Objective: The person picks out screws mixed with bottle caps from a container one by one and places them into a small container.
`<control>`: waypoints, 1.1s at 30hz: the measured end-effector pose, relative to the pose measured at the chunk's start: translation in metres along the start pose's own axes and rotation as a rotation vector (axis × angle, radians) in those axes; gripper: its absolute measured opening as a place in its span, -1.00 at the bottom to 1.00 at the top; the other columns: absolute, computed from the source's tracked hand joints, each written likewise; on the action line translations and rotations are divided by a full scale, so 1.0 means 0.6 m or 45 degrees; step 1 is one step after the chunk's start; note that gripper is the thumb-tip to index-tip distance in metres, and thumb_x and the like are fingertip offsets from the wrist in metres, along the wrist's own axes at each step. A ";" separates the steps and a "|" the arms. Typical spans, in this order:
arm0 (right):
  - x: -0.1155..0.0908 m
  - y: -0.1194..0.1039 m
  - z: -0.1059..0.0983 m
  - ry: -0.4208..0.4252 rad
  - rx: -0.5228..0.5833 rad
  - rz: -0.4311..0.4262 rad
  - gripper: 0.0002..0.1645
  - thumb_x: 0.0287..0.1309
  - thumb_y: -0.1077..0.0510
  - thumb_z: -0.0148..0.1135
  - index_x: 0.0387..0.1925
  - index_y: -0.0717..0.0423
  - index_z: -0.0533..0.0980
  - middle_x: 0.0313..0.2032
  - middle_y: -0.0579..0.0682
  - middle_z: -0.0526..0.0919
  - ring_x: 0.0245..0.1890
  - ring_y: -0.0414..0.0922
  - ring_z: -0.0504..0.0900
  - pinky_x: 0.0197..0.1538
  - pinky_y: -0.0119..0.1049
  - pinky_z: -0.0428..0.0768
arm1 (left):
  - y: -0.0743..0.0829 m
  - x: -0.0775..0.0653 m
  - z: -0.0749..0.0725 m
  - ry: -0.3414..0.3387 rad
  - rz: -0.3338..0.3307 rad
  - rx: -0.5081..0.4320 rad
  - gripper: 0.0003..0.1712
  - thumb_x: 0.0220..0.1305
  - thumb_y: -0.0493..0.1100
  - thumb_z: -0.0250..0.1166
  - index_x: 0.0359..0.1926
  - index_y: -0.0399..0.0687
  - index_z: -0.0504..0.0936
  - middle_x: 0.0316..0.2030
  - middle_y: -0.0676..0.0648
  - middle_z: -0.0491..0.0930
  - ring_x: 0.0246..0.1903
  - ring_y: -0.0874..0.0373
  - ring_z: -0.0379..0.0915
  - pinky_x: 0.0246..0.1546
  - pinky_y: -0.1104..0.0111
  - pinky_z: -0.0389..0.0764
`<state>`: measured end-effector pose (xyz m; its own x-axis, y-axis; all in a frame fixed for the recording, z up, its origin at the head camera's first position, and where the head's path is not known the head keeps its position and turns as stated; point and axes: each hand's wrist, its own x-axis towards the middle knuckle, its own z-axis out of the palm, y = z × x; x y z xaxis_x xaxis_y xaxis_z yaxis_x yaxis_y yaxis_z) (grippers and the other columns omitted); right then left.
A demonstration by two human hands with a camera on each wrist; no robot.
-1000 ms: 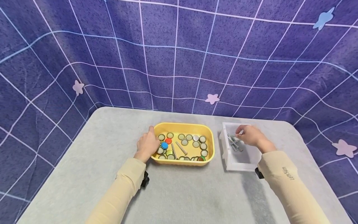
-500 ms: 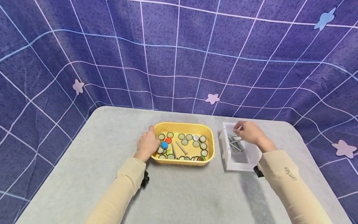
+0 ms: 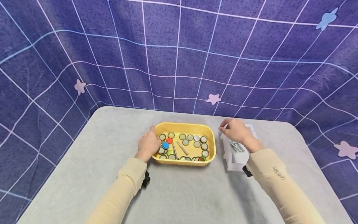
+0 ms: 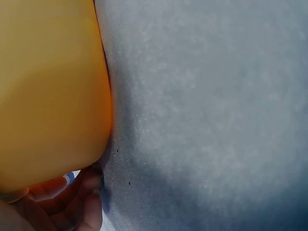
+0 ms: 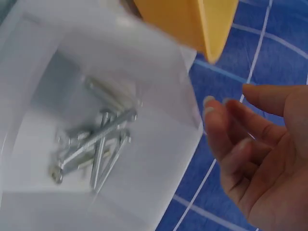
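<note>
My left hand (image 3: 149, 144) holds the left end of a yellow tray (image 3: 184, 126); in the left wrist view its fingers (image 4: 65, 204) curl against the tray's corner. Bottle caps lie in the tray, mostly pale side up, with a blue cap (image 3: 165, 145) and a red cap (image 3: 169, 141) near that hand. Two long screws (image 3: 182, 148) rest among them. Above the left rim of a white bin (image 3: 230, 167) hovers my right hand (image 3: 237, 132), fingers loosely bent. The right wrist view shows a gap between its thumb and fingers, holding nothing. Several metal screws (image 5: 91, 144) lie crossed inside the bin.
Both containers stand on a grey table (image 3: 190, 193), the bin right of the tray with a narrow strip of tabletop between. A purple-blue curtain (image 3: 162, 62) with a grid pattern and stars hangs behind and at both sides.
My right hand has moved left from over the screws in the bin to its left rim, toward the tray. The left hand and the tray stay in place.
</note>
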<state>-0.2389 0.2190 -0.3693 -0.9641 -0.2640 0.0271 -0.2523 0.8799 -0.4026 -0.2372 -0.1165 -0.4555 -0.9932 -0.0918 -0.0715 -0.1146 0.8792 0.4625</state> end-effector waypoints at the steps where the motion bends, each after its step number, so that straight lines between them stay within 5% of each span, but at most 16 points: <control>1: 0.003 -0.006 0.005 0.004 -0.007 -0.005 -0.75 0.25 0.11 0.18 -0.22 0.23 0.63 -0.41 0.11 0.72 -0.42 -0.06 0.63 -0.33 -0.22 0.53 | 0.000 0.000 0.000 0.001 0.000 0.001 -0.54 0.28 -0.13 0.13 0.16 -0.13 0.29 -0.19 -0.34 0.64 -0.22 -0.26 0.62 -0.30 -0.05 0.57; 21: 0.025 -0.116 0.095 -0.112 -0.124 -0.101 -0.72 0.20 -0.02 0.30 -0.22 0.11 0.60 -0.31 0.06 0.75 -0.29 0.02 0.67 -0.21 -0.11 0.57 | 0.001 0.001 -0.001 -0.017 -0.008 0.003 -0.54 0.27 -0.14 0.13 0.16 -0.13 0.28 -0.23 -0.33 0.64 -0.30 -0.21 0.60 -0.36 0.01 0.55; 33: 0.017 -0.150 0.147 -0.175 -0.124 -0.047 -0.69 0.12 -0.06 0.39 -0.20 0.03 0.59 -0.22 0.06 0.73 -0.23 0.10 0.70 -0.23 0.01 0.60 | 0.002 -0.002 -0.003 -0.013 -0.006 0.003 -0.52 0.27 -0.14 0.14 0.17 -0.14 0.29 -0.20 -0.35 0.64 -0.25 -0.26 0.62 -0.34 -0.02 0.57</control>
<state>-0.2184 0.1020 -0.4137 -0.9353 -0.3428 -0.0881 -0.3008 0.9010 -0.3126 -0.2365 -0.1161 -0.4530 -0.9924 -0.0907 -0.0828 -0.1189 0.8798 0.4603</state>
